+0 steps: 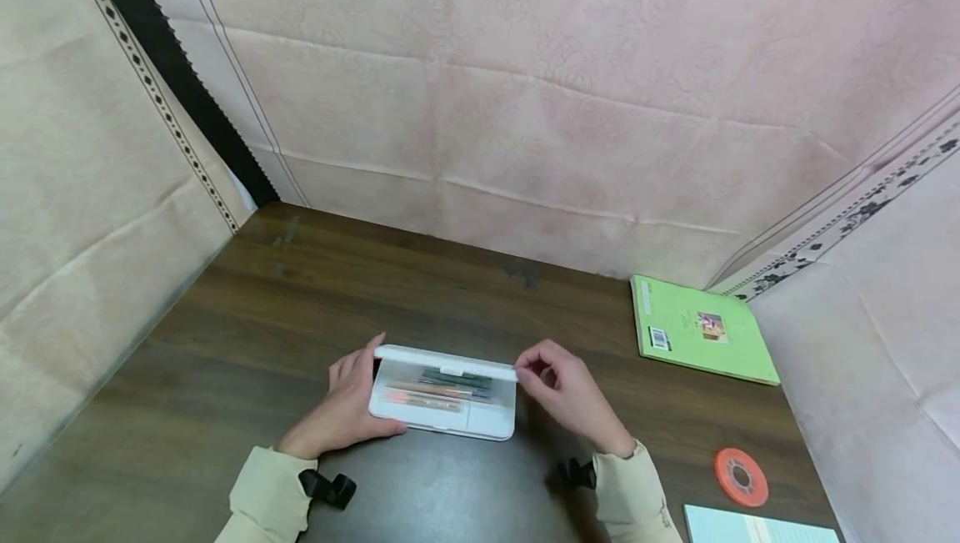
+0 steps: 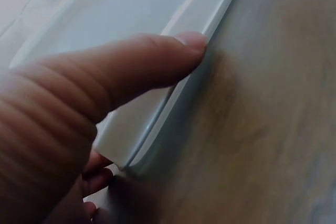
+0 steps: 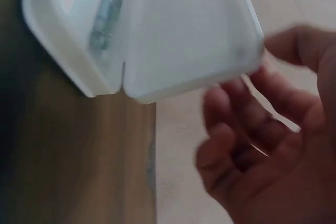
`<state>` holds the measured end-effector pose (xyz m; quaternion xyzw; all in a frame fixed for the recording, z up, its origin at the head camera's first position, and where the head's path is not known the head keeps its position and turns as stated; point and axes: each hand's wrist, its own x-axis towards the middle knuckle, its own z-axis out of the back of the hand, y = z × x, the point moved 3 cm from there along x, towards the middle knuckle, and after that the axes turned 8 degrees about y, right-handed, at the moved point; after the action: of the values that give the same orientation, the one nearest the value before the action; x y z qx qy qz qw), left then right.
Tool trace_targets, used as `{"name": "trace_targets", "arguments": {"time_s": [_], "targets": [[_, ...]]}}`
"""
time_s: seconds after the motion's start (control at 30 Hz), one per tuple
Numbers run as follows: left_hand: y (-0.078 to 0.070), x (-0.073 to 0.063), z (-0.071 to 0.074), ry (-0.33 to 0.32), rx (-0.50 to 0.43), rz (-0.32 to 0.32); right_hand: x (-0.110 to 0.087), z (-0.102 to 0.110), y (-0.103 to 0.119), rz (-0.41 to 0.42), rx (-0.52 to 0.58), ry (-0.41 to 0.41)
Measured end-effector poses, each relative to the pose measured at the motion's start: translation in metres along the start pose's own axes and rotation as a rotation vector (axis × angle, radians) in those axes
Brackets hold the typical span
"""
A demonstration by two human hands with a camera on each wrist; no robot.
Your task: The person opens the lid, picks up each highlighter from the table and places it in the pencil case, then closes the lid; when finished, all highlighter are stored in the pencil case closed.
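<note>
A white pencil case [image 1: 491, 422] lies on the wooden table with its hinged lid [image 1: 423, 357] raised at the back. Several pens [image 1: 438, 393] in green, pink and dark tones lie inside it. Around the case's left end, my left hand [image 1: 348, 409] grips it, with the thumb [image 2: 152, 61] along the front edge in the left wrist view and other fingers below the corner. At the lid's right corner, my right hand [image 1: 566, 389] pinches the edge between thumb and fingers. The right wrist view shows the lid [image 3: 184, 30] standing open and the fingers partly behind its corner.
A green book [image 1: 682, 330] lies at the table's back right corner. An orange-red ring-shaped roll [image 1: 741, 477] sits at the right, behind a light blue notebook [image 1: 720, 526] at the near edge. Pale patterned cloth [image 1: 487, 109] surrounds the table at the back and sides.
</note>
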<state>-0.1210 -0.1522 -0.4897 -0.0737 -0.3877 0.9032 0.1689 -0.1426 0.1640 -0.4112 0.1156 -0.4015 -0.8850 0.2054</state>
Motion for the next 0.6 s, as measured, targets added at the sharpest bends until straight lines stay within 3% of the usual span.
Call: {"name": "trace_targets", "arguments": {"time_s": [0.1, 0.2, 0.4, 0.6], "targets": [[0.002, -0.002, 0.001, 0.032, -0.040, 0.029, -0.008, -0.008, -0.007, 0.017, -0.019, 0.104], [0.003, -0.004, 0.003, 0.055, -0.054, 0.044, -0.014, -0.016, -0.015, 0.004, -0.051, 0.155], [0.003, -0.005, 0.003, 0.067, -0.018, 0.044, -0.018, -0.031, -0.028, -0.082, -0.182, 0.201], [0.002, -0.003, 0.003, 0.055, -0.007, 0.023, -0.017, -0.037, -0.027, -0.069, -0.256, 0.186]]}}
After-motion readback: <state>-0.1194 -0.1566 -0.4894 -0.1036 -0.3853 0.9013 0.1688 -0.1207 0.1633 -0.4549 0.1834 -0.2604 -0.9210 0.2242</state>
